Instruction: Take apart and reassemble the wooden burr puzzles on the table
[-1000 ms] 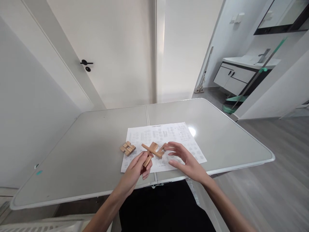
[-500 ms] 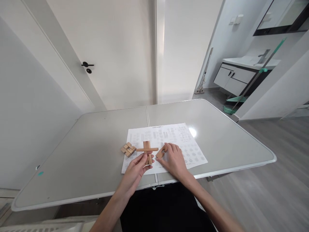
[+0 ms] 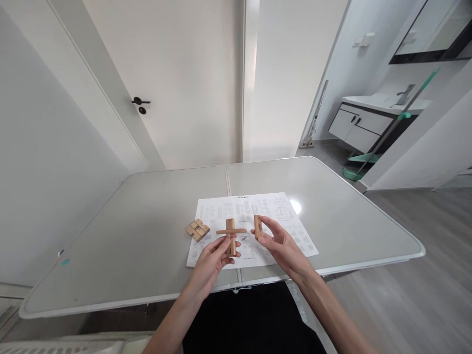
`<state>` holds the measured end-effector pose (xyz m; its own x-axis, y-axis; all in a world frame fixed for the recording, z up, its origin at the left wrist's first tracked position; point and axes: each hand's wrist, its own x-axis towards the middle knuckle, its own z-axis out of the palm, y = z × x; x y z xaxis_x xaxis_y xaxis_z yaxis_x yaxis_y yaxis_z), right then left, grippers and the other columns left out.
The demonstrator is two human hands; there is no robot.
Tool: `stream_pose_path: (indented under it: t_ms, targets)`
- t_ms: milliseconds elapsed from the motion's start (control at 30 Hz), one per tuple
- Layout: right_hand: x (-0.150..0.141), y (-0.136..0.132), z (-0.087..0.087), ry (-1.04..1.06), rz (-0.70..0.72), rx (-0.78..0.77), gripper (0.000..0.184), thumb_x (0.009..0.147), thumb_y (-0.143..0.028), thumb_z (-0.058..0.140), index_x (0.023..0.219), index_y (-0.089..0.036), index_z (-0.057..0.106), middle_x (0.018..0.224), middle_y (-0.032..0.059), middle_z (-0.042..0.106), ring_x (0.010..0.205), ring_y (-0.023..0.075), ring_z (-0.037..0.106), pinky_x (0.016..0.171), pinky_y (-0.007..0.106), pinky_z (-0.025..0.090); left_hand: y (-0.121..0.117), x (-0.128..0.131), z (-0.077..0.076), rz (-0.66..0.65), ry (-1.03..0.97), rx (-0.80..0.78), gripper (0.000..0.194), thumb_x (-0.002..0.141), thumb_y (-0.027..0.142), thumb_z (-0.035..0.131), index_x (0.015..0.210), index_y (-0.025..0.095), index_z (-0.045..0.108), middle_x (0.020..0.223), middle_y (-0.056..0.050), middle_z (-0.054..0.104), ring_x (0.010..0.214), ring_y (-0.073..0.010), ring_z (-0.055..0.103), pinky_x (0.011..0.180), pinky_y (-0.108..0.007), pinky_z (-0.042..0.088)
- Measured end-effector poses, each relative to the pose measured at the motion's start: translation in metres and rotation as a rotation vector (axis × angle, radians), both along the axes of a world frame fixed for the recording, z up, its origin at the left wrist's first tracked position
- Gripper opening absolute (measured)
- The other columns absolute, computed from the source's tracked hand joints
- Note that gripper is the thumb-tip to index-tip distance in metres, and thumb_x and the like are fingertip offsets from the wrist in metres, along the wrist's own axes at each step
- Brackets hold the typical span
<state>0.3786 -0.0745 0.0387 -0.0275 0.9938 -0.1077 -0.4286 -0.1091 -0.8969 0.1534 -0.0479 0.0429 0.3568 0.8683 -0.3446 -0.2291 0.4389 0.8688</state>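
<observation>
Big pale grey folding table [image 3: 165,216] in front of me, with a white printed sheet [image 3: 243,211] lying near my edge of it. Both my hands are over the sheet. My left hand [image 3: 212,260] has thumb and fingers pinched around the near end of a wooden cross [image 3: 230,230], basically one bar sitting crosswise on another. A flat cluster of wooden blocks [image 3: 198,230] straddles the sheet's left edge. Smallest bit is a single wooden piece [image 3: 258,227], gripped between my right hand's [image 3: 280,246] thumb and fingers, near the crossbar's right end but not touching it.
</observation>
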Motion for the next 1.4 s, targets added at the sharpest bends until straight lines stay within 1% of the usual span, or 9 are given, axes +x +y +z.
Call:
stream_pose_path:
  t_ms: [67,133,300,433,533,633,833,1067,1400]
  targets:
    - [0.0,-0.002,0.003,0.03,0.037,0.026,0.063,0.073,-0.04,0.092,0.13,-0.04,0.065,0.16,0.0008,0.046,0.134,0.0302,0.058,0.119,0.05,0.036,0.0,0.0,0.001,-0.009,0.011,0.007,0.039,0.091,0.044,0.076,0.121,0.019,0.076,0.112,-0.011,0.072,0.087,-0.0165,0.068,0.071,-0.024,0.052]
    - [0.003,-0.004,0.004,0.035,0.091,0.043,0.062,0.074,-0.04,0.092,0.13,-0.039,0.066,0.16,0.0023,0.046,0.136,0.0306,0.057,0.12,0.051,0.036,-0.001,0.0,0.004,-0.012,0.024,0.01,0.04,0.09,0.045,0.076,0.12,0.019,0.076,0.112,-0.011,0.072,0.088,-0.0166,0.068,0.07,-0.024,0.05]
    - [0.01,-0.008,0.005,-0.06,0.169,0.028,0.047,0.077,-0.043,0.089,0.117,-0.025,0.071,0.134,0.0115,0.068,0.133,0.0328,0.059,0.117,0.054,0.04,0.0,-0.001,0.007,-0.01,0.053,0.024,0.04,0.088,0.046,0.078,0.118,0.018,0.076,0.112,-0.011,0.072,0.087,-0.0167,0.067,0.069,-0.024,0.048]
    - [0.008,-0.009,0.011,-0.113,0.142,0.034,0.041,0.082,-0.051,0.083,0.11,-0.025,0.068,0.126,0.0101,0.067,0.112,0.0289,0.069,0.097,0.047,0.057,0.001,-0.001,0.004,-0.018,0.055,0.032,0.041,0.087,0.047,0.079,0.116,0.017,0.076,0.105,-0.01,0.071,0.086,-0.0167,0.066,0.068,-0.024,0.047]
    - [0.004,-0.012,0.018,-0.184,0.145,0.096,0.039,0.089,-0.052,0.076,0.114,-0.028,0.061,0.105,0.0055,0.07,0.092,0.0228,0.071,0.089,0.042,0.057,0.001,-0.001,0.003,-0.029,0.052,0.035,0.041,0.088,0.046,0.078,0.116,0.017,0.076,0.104,-0.01,0.07,0.085,-0.0167,0.065,0.067,-0.024,0.046]
    - [0.002,-0.013,0.021,-0.264,0.154,0.15,0.049,0.091,-0.051,0.074,0.129,-0.03,0.051,0.091,0.0012,0.072,0.083,0.0202,0.069,0.086,0.04,0.054,0.0,-0.001,0.006,-0.049,0.039,0.036,0.039,0.089,0.045,0.077,0.114,0.016,0.076,0.101,-0.009,0.068,0.083,-0.0159,0.064,0.066,-0.024,0.046]
    - [-0.001,-0.007,0.021,-0.319,0.192,0.204,0.036,0.092,-0.053,0.071,0.11,-0.023,0.065,0.086,0.0032,0.073,0.081,0.0212,0.068,0.084,0.039,0.053,-0.002,-0.001,0.012,-0.124,0.014,0.016,0.033,0.09,0.045,0.075,0.104,0.016,0.076,0.092,-0.005,0.064,0.073,-0.0128,0.06,0.064,-0.025,0.044]
    - [-0.003,-0.005,0.019,-0.323,0.201,0.219,0.038,0.092,-0.053,0.072,0.116,-0.024,0.068,0.081,0.002,0.072,0.08,0.0214,0.068,0.085,0.041,0.053,-0.004,0.0,0.016,-0.173,0.019,0.047,0.032,0.09,0.046,0.075,0.091,0.014,0.074,0.087,-0.003,0.06,0.071,-0.0128,0.058,0.064,-0.027,0.042]
    - [-0.004,-0.007,0.023,-0.271,0.194,0.12,0.041,0.086,-0.059,0.076,0.105,-0.023,0.066,0.078,0.0009,0.071,0.081,0.0216,0.07,0.091,0.043,0.053,-0.004,-0.001,0.016,-0.219,0.01,0.053,0.033,0.092,0.045,0.073,0.086,0.013,0.07,0.082,-0.004,0.06,0.066,-0.0125,0.054,0.063,-0.028,0.04]
